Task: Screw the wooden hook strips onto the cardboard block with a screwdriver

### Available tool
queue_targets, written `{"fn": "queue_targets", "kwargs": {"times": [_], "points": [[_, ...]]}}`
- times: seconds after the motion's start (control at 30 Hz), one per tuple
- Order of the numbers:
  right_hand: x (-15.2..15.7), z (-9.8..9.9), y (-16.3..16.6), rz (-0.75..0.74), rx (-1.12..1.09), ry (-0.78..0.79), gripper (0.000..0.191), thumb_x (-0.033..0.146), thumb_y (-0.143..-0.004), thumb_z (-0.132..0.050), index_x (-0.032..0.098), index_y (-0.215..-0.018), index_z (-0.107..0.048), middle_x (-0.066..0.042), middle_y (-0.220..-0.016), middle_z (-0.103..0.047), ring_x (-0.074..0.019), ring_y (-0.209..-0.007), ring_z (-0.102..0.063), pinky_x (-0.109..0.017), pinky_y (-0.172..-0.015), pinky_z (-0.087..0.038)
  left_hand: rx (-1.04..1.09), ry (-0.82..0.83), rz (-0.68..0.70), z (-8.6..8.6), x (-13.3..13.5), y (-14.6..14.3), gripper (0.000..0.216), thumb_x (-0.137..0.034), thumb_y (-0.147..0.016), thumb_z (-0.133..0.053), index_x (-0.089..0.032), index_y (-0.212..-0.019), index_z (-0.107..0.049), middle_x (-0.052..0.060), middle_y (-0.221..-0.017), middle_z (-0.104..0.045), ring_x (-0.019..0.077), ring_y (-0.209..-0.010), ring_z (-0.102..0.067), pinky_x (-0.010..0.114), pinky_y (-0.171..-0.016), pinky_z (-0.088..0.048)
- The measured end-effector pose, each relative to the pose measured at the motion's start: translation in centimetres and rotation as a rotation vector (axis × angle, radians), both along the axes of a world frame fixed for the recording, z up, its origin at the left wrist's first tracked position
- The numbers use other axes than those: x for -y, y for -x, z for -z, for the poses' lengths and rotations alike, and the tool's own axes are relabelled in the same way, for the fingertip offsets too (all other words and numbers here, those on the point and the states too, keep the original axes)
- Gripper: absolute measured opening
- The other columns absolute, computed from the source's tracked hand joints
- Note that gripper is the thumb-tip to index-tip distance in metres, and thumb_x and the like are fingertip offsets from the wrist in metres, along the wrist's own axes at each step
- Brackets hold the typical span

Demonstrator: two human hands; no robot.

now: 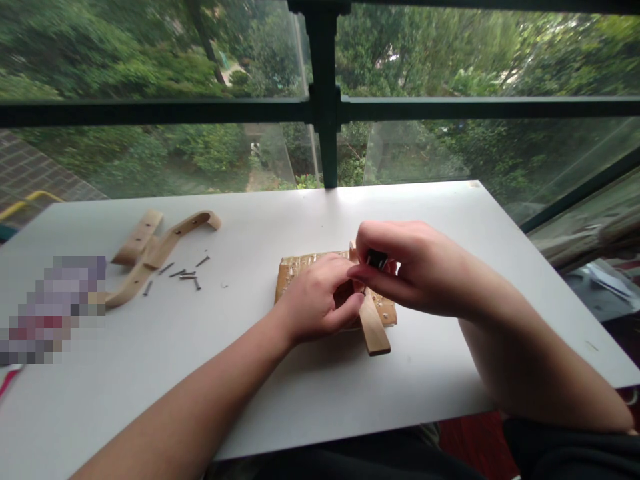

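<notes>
A flat wooden block (300, 267) wrapped in clear tape lies on the white table (280, 213). Across it rests a narrow wooden strip (375, 330) that juts toward me. My left hand (317, 300) presses down on the block and the strip, fingers curled together. My right hand (400, 267) hovers just above the same spot, fingers closed round a small black tool (376, 259) held upright over the strip. What the tool's tip touches is hidden by my fingers.
Curved wooden pieces (155, 253) with holes lie at the left, with several loose dark screws (183, 272) beside them. A blurred-out object (50, 310) sits at the far left edge. Behind the table stands a dark window frame (323, 100) with trees outside.
</notes>
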State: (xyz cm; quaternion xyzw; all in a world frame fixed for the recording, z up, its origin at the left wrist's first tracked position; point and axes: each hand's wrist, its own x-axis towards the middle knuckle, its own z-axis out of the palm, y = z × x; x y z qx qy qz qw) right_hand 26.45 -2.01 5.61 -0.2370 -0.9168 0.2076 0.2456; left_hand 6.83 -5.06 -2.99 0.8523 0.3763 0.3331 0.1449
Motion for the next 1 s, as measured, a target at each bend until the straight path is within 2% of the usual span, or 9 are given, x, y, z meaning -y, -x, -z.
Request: {"fn": "queue_targets", "kwargs": {"times": [0.13, 0.2, 0.3, 0.37, 0.43, 0.53, 0.7, 0.87, 1.0], "points": [[-0.1, 0.5, 0.5, 0.055, -0.008, -0.036, 0.022, 0.028, -0.093, -0.057, 0.021, -0.079, -0.041, 0.005, -0.067, -0.046, -0.0084, -0.060, -0.037, -0.024, -0.054, -0.029, 0.037, -0.062, -0.005, 0.6, -0.3, 0.1, 0.016, -0.032, -0.095, -0.057, -0.018, -0.091, -0.062, 0.005, -0.088, -0.066, 0.0191, -0.085, -0.061, 0.032, -0.077, -0.050], [-0.1, 0.6, 0.6, 0.070, -0.006, -0.046, 0.020, 0.030, -0.094, -0.056, 0.020, -0.081, -0.043, 0.004, -0.069, -0.049, -0.0090, -0.061, -0.040, -0.024, -0.055, -0.031, 0.052, -0.090, 0.013, 0.8, -0.4, 0.1, 0.016, -0.030, -0.097, -0.054, -0.018, -0.092, -0.063, 0.005, -0.090, -0.067, 0.0190, -0.086, -0.061, 0.032, -0.078, -0.050], [-0.1, 0.4, 0.1, 0.024, 0.010, 0.015, 0.018, 0.032, -0.093, -0.058, 0.019, -0.103, -0.051, -0.001, -0.087, -0.062, -0.0114, -0.070, -0.051, -0.025, -0.062, -0.039, 0.062, -0.062, 0.035, 0.7, -0.5, 0.2, 0.015, -0.028, -0.098, -0.053, -0.019, -0.098, -0.064, 0.006, -0.097, -0.069, 0.0196, -0.091, -0.062, 0.034, -0.081, -0.051], [-0.1, -0.1, -0.5, -0.064, -0.005, 0.072, 0.030, 0.022, -0.092, -0.056, 0.017, -0.121, -0.049, -0.005, -0.100, -0.066, -0.0128, -0.077, -0.056, -0.026, -0.068, -0.043, 0.053, -0.043, 0.046, 0.6, -0.5, 0.2, 0.014, -0.026, -0.098, -0.053, -0.019, -0.099, -0.065, 0.007, -0.101, -0.069, 0.0207, -0.095, -0.061, 0.035, -0.084, -0.051], [-0.1, -0.5, -1.0, -0.134, -0.010, 0.076, 0.036, 0.011, -0.090, -0.052, 0.016, -0.125, -0.051, -0.006, -0.103, -0.068, -0.0130, -0.081, -0.059, -0.026, -0.072, -0.045, 0.026, -0.051, 0.045, 0.5, -0.5, 0.1, 0.015, -0.026, -0.097, -0.053, -0.018, -0.096, -0.066, 0.008, -0.101, -0.069, 0.0218, -0.096, -0.060, 0.036, -0.084, -0.050], [-0.2, -1.0, -1.4, -0.116, 0.013, 0.007, 0.026, 0.010, -0.089, -0.053, 0.015, -0.113, -0.061, -0.002, -0.090, -0.069, -0.0114, -0.075, -0.059, -0.024, -0.069, -0.044, -0.026, -0.068, 0.042, 0.5, -0.5, 0.1, 0.016, -0.023, -0.098, -0.051, -0.017, -0.096, -0.065, 0.008, -0.102, -0.069, 0.0219, -0.097, -0.060, 0.037, -0.087, -0.050], [-0.3, -0.9, -1.1, -0.018, 0.043, -0.033, 0.013, 0.026, -0.092, -0.060, 0.017, -0.099, -0.066, 0.001, -0.077, -0.067, -0.0098, -0.065, -0.056, -0.023, -0.062, -0.042, -0.052, -0.085, 0.027, 0.5, -0.3, 0.1, 0.016, -0.023, -0.098, -0.049, -0.017, -0.096, -0.064, 0.008, -0.102, -0.068, 0.0211, -0.096, -0.059, 0.035, -0.087, -0.050], [-0.5, -0.5, -0.7, 0.079, -0.006, -0.031, 0.018, 0.034, -0.088, -0.068, 0.018, -0.084, -0.060, 0.004, -0.067, -0.062, -0.0073, -0.056, -0.049, -0.022, -0.055, -0.036, -0.057, -0.076, 0.023, 0.4, -0.2, 0.1, 0.018, -0.026, -0.099, -0.047, -0.017, -0.099, -0.063, 0.007, -0.098, -0.068, 0.0211, -0.093, -0.060, 0.036, -0.085, -0.050], [-0.4, -0.2, -0.4, 0.117, -0.023, -0.032, 0.029, 0.037, -0.085, -0.070, 0.019, -0.074, -0.051, 0.006, -0.060, -0.054, -0.0065, -0.052, -0.041, -0.022, -0.051, -0.032, -0.012, -0.085, 0.037, 0.6, -0.3, 0.1, 0.018, -0.030, -0.098, -0.053, -0.018, -0.097, -0.065, 0.007, -0.098, -0.069, 0.0204, -0.092, -0.060, 0.035, -0.085, -0.050]]}}
